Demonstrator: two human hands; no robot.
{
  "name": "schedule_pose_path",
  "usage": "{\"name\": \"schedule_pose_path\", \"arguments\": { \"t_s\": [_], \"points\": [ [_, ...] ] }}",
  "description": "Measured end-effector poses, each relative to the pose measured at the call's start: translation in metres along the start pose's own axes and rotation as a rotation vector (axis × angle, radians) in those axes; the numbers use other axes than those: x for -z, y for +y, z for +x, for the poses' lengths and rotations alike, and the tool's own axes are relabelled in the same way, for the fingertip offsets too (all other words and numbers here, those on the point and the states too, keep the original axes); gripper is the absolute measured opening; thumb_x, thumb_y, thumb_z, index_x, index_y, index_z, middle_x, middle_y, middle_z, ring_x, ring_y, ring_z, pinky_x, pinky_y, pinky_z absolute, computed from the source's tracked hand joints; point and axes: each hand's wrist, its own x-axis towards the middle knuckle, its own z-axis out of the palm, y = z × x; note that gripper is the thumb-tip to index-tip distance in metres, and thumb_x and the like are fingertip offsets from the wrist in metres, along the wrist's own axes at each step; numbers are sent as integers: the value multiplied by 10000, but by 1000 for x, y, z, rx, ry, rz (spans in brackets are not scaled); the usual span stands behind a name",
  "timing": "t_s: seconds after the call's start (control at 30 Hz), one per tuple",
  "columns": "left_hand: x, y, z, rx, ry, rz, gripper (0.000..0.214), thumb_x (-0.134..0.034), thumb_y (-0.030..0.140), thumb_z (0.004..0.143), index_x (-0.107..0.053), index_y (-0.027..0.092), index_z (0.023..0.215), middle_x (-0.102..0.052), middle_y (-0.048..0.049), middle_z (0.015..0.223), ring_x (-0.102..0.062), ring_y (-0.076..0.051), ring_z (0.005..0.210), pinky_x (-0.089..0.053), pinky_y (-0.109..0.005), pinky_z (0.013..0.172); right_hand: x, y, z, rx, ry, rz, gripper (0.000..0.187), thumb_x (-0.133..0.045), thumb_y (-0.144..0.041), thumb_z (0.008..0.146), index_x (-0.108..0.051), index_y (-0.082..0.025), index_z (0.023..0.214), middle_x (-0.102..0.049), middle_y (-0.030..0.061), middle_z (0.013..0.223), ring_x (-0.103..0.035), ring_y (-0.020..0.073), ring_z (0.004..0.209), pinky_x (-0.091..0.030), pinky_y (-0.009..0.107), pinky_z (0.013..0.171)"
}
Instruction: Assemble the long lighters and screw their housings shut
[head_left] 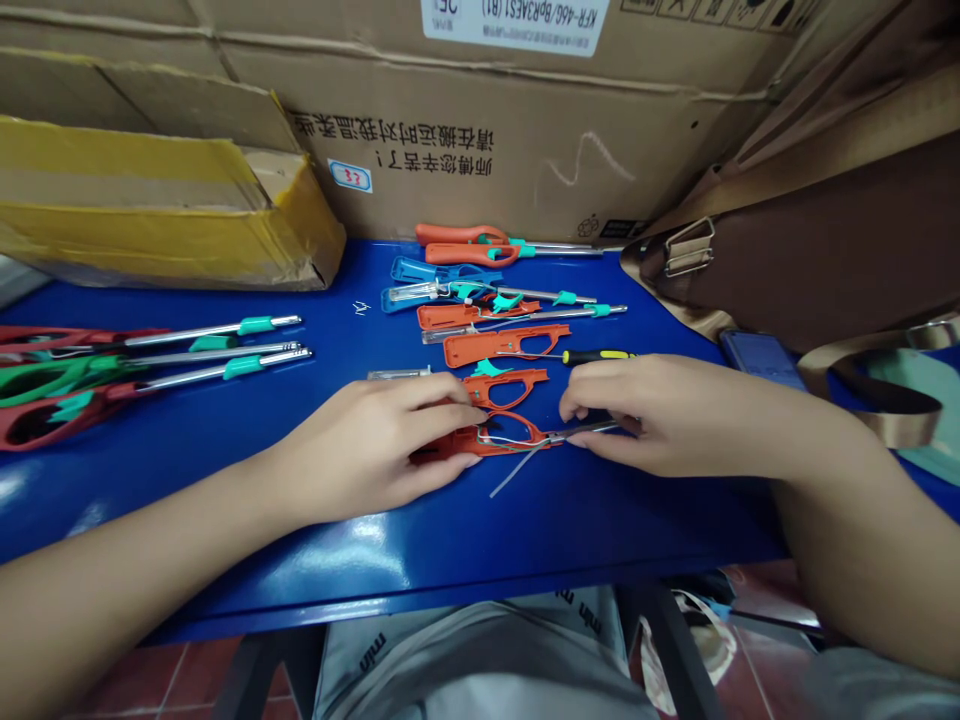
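Orange plastic shows between the thumb and fingers of the left hand (390, 430), which are closed on the handle end of an open half-shell (466, 440). The right hand (667, 410) has its thumb and fingers drawn together around a metal tube (601, 427) at the other end, though the exact contact is partly hidden. The half-shell lies between the hands, its long axis running left to right along the table (480, 560), handle to the left, tube to the right; each hand is at its own end, neither clearly nearer. A thin clear strip (516, 472) slants from the joint toward the person.

Just beyond lie a second orange half (541, 378), a teal trigger piece (491, 368) and a yellow-and-black screwdriver (600, 355), the last close to the right hand's knuckles. Farther off, more opened lighters are ranked crosswise. Whole lighters (262, 360) lie well to the left; a phone (761, 360) and brown bag (832, 230) crowd the right. The near side is unobstructed.
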Motion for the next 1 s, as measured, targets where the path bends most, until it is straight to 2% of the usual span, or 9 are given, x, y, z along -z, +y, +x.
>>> {"name": "schedule_pose_path", "arguments": {
  "t_s": [0.23, 0.7, 0.83, 1.0],
  "points": [
    [-1, -1, -2, 39, -19, -30, 333, -643, 318, 973, -689, 214, 1287, -716, -91, 1288, -735, -262, 1088, -634, -396, 911, 0, 4, 2, -34, -99, 65, 143, -570, -249, 963, -695, -233, 897, -706, 25, 902, -617, 191, 800, -408, 309, 714],
    [-1, -2, -2, 58, -28, -90, 304, -666, 326, 963, -705, 205, 1239, -727, -82, 1233, -735, -243, 1053, -620, -370, 915, -7, 0, 5, -40, -62, 45, 158, -576, -266, 985, -661, -222, 860, -676, 22, 867, -592, 185, 800, -388, 303, 701],
    [-1, -2, -1, 59, -22, -82, 291, -662, 344, 964, -708, 197, 1211, -734, -84, 1213, -738, -245, 1041, -621, -382, 917, -8, 1, 8, -18, -9, 100, 204, -616, -389, 994, -704, -220, 920, -682, 19, 855, -597, 173, 783, -382, 291, 679],
    [-1, 0, -1, 53, -12, -77, 283, -664, 332, 962, -704, 196, 1207, -739, -77, 1214, -744, -242, 1033, -617, -380, 916, -12, 2, 18, 6, -42, 214, 201, -591, -336, 1007, -687, -199, 897, -672, 1, 832, -581, 139, 741, -377, 267, 652]
  ]
}}
